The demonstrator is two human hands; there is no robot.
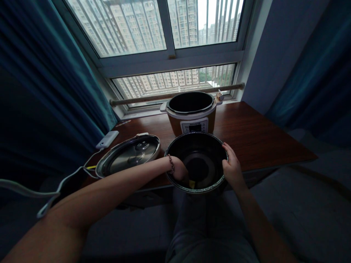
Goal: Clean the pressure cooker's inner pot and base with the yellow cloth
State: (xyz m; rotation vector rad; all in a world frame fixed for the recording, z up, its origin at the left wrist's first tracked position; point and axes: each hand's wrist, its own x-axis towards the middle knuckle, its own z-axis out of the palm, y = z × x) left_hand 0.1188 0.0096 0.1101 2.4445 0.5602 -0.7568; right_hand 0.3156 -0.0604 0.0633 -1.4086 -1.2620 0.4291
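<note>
Head view showed the left hand (179,171) down inside the inner pot (196,162), fingers curled around something small and yellow at the pot's 6 o'clock wall, what exactly I could not tell; the right hand (232,166) gripped the rim at 3 o'clock, fingers wrapped over the edge. The pot sat at the table's (255,135) near edge, with the cooker (191,114) at 12 o'clock and the lid (128,154) at 9 o'clock. Done well, my judgement: the right grip should stay firm so the pot wouldn't slide off, while the left worked around the wall evenly.
</note>
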